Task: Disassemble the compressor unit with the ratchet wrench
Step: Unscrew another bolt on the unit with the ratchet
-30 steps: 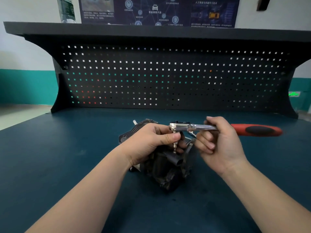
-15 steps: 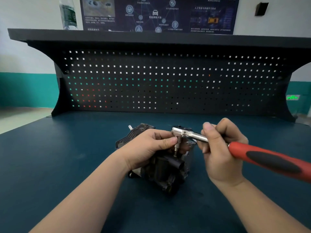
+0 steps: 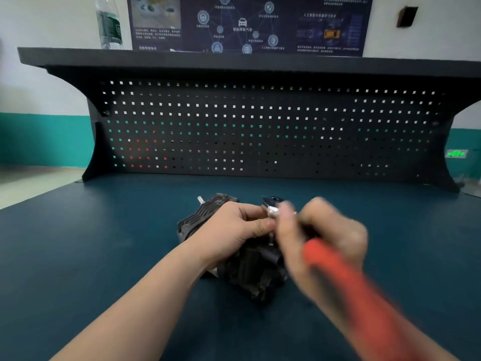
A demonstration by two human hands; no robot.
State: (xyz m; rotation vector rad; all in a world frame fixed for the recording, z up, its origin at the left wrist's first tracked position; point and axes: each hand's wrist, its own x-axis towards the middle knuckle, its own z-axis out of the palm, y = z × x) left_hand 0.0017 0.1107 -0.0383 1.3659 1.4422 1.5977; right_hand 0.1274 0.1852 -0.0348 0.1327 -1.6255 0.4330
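Gripping: right hand point(image 3: 322, 238) is wrapped round the ratchet wrench point(image 3: 346, 280) near its metal neck; red handle trails toward the near right, blurred.
Steadying: left hand point(image 3: 234, 227) is clamped over the compressor point(image 3: 250, 272), thumb beside the wrench head.
Compressor: sits mid-bench on the blue bench top point(image 3: 104, 243), finned end at far left.
Socket: seems seated on a top bolt; contact is blurred.
Advice: keep the head square, press down, swing short even strokes.
Risk: a tilted socket may slip.
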